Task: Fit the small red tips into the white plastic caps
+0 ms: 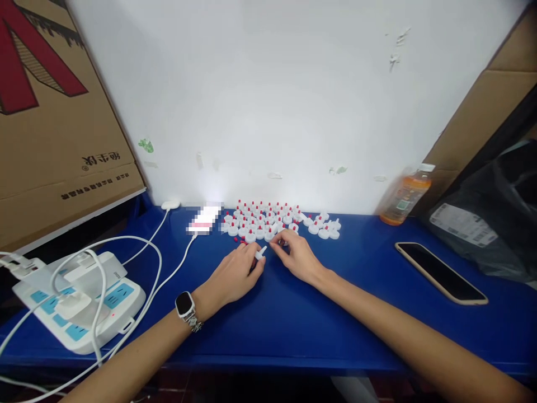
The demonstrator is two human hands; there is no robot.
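My left hand is closed around a white nozzle cap, whose thin spout points up and to the right. Just right of that spout, the fingertips of my right hand are pinched together; whatever they hold is too small to make out. Behind both hands stand several white nozzle caps with red tips, packed close on the blue table. At the right of this group, some white caps show bare spouts. Small loose red tips lie by my left fingers.
On the left are a white power strip with plugs and looping cables, and a blurred-out lit phone. A dark phone, an orange drink bottle and a dark plastic bag lie right. A white wall rises behind.
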